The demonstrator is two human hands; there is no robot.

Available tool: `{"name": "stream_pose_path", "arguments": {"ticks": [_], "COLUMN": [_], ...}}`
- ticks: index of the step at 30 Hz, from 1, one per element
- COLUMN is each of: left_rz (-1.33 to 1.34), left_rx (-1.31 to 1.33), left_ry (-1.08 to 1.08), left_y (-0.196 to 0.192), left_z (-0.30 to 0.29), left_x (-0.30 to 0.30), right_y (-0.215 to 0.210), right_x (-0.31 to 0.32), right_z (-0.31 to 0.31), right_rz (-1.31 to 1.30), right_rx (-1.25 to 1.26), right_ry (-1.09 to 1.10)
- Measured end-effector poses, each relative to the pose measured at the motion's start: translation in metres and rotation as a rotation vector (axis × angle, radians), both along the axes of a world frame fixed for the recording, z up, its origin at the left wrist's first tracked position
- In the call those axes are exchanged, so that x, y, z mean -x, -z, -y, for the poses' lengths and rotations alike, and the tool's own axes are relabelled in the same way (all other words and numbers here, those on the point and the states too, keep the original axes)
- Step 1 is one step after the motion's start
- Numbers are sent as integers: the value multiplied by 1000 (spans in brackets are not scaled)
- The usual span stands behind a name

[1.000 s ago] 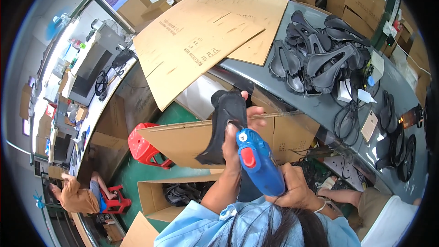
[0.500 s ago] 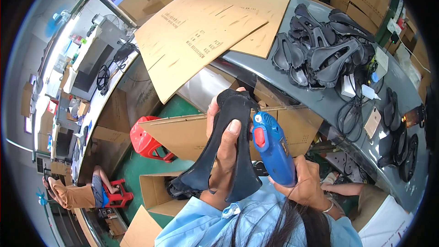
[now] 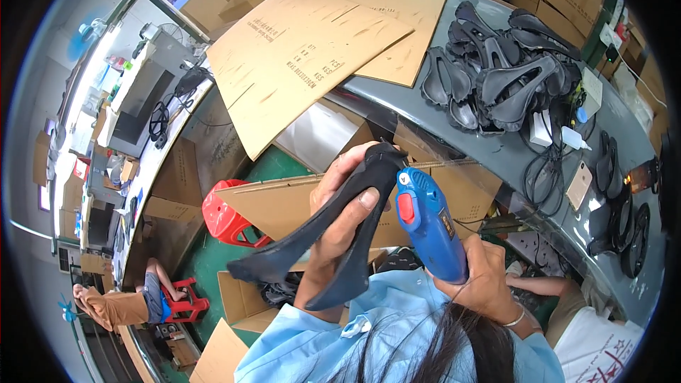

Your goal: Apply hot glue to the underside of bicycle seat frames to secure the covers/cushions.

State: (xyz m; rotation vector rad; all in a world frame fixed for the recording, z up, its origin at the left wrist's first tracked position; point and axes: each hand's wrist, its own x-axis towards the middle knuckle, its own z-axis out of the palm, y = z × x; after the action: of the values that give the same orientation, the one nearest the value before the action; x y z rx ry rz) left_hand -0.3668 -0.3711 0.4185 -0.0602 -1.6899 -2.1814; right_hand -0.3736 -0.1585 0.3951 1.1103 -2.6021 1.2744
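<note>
My left hand [image 3: 339,230] grips a black bicycle saddle shell [image 3: 312,245], held long-wise with its narrow nose up by my fingertips and its wide end low at the left. My right hand [image 3: 482,280] holds a blue glue gun [image 3: 428,223] with a red trigger. The gun's tip sits right next to the saddle's nose. My light blue sleeves come in from the lower edge.
A grey table [image 3: 496,156] ahead carries flat cardboard sheets [image 3: 305,50], a pile of black saddle shells [image 3: 504,64], cables and a phone [image 3: 579,184]. Open cardboard boxes [image 3: 284,202] and a red stool [image 3: 227,216] stand below. A person [image 3: 113,305] sits far left.
My left hand has turned the saddle and brought it closer, its wide end now swung down to the left. The glue gun has moved right and up beside the saddle's nose.
</note>
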Motion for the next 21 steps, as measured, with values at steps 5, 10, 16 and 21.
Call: {"name": "stream_pose_path", "arguments": {"ticks": [5, 10, 16, 21], "left_rz": [205, 389, 526, 491], "left_rx": [130, 300, 503, 580], "left_ry": [159, 338, 589, 747], "left_y": [-13, -40, -56, -43], "left_z": [26, 49, 64, 68], "left_x": [0, 7, 28, 42], "right_y": [1, -5, -3, -8], "right_x": [6, 15, 23, 25], "right_z": [-5, -8, -12, -11], "right_rz": [-71, -148, -160, -172], "right_rx": [-70, -137, -153, -166], "right_ry": [-19, -54, -100, -145]}}
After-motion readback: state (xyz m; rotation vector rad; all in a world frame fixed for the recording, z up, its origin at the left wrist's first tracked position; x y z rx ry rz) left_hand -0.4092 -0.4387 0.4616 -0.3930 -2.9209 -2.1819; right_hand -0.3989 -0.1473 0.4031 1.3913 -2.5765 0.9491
